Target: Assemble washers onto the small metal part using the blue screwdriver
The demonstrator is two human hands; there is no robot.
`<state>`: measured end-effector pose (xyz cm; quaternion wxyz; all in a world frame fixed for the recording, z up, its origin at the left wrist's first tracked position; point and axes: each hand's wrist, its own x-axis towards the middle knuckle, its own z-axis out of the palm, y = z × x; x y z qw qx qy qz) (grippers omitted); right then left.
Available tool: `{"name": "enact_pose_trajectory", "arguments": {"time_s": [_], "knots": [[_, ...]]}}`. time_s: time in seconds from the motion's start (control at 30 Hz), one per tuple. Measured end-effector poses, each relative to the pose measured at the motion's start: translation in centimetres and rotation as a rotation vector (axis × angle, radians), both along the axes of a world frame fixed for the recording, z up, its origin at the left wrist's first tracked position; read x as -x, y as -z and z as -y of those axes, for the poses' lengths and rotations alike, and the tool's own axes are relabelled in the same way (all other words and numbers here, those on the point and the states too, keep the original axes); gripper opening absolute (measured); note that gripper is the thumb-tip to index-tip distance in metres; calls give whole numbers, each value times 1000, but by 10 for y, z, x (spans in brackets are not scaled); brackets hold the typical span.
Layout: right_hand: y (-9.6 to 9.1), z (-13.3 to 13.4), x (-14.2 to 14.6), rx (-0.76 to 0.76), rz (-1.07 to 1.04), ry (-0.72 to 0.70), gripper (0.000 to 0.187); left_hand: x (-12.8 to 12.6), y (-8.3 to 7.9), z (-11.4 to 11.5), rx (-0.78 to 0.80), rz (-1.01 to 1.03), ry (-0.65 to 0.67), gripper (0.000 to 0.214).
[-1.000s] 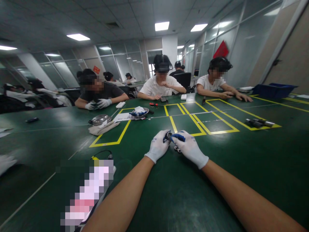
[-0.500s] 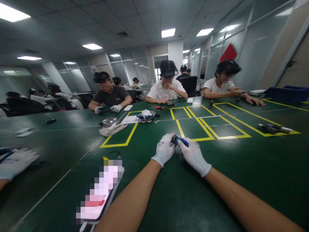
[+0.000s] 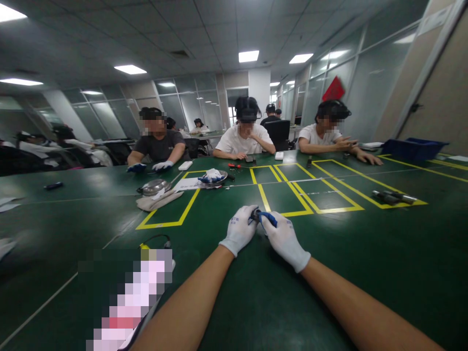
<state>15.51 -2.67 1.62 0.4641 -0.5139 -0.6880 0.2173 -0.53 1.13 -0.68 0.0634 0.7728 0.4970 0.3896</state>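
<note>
My left hand (image 3: 238,230), in a white glove with blue lettering, is closed around a small dark object (image 3: 255,213). Its end looks round and ring-like, but the fingers cover most of it and its kind is unclear. From the other side my right hand (image 3: 287,241), in a matching glove with blue-coated fingertips, closes its thumb and fingers at the same object. Both hands are together just above the green table (image 3: 329,273). To the left of my forearm lies a phone (image 3: 137,297) with a blurred screen.
Yellow tape (image 3: 161,225) marks rectangles on the table. Dark metal cylinders (image 3: 393,197) lie at right. Toward the far side are a metal pan (image 3: 155,186), a bowl (image 3: 223,177) holding gloves, a red-handled tool (image 3: 234,166) and a blue bin (image 3: 413,148). Several people sit opposite.
The view has turned slightly right, so the scene sits further left. Both hands keep their hold on the small dark object. A neighbour's gloved hand at far left has mostly left view.
</note>
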Motion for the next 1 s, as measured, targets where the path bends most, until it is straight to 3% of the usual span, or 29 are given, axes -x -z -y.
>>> {"name": "enact_pose_trajectory", "arguments": {"time_s": [0.27, 0.43, 0.57, 0.73, 0.87, 1.0], "knots": [[6, -30, -33, -93, -35, 131, 27, 2, -4, -5, 16, 39, -40, 36], [22, -62, -87, -187, 174, 270, 25, 3, -7, -7, 53, 54, -58, 38], [37, -82, -132, -152, 202, 527, 30, 4, -8, -8, 75, 74, -70, 40], [40, -91, -167, -126, 354, 526, 33, 6, -11, -7, 140, 145, -127, 43], [36, -86, -226, -27, 515, 635, 37, 6, -12, -7, 149, 164, -120, 44], [32, -75, -308, 187, 575, 916, 36, 4, -15, -6, 163, 170, -124, 45]]}}
